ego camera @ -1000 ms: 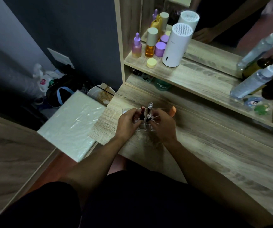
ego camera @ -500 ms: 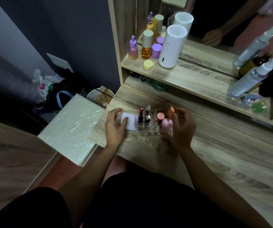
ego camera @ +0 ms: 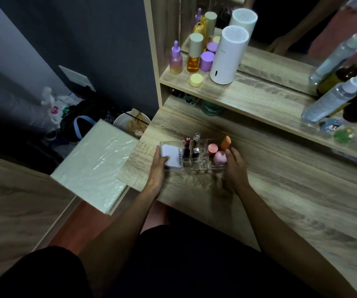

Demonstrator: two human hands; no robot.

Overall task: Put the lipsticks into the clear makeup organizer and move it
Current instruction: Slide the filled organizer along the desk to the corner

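The clear makeup organizer (ego camera: pixel 196 164) sits on the wooden vanity top near its left front corner. Two lipsticks stand upright in its middle slots: a dark red one (ego camera: pixel 186 148) and a black one with a silver cap (ego camera: pixel 195 145). A white compact (ego camera: pixel 172 157) lies in the left compartment, and pink and orange sponges (ego camera: pixel 219 151) fill the right one. My left hand (ego camera: pixel 159 166) grips the organizer's left end, thumb on the compact. My right hand (ego camera: pixel 234 166) holds the right end.
A raised shelf (ego camera: pixel 248 97) behind carries coloured bottles (ego camera: pixel 194 54), a white cylinder device (ego camera: pixel 229 54) and spray bottles (ego camera: pixel 336 95), with a mirror above. A plastic-wrapped white board (ego camera: pixel 96 164) lies left of the table. Bags and a bowl sit on the floor beyond.
My hands moved from the lipsticks in the middle slots out to the two ends of the organizer and took hold of it. The lipsticks now stand free in their slots.
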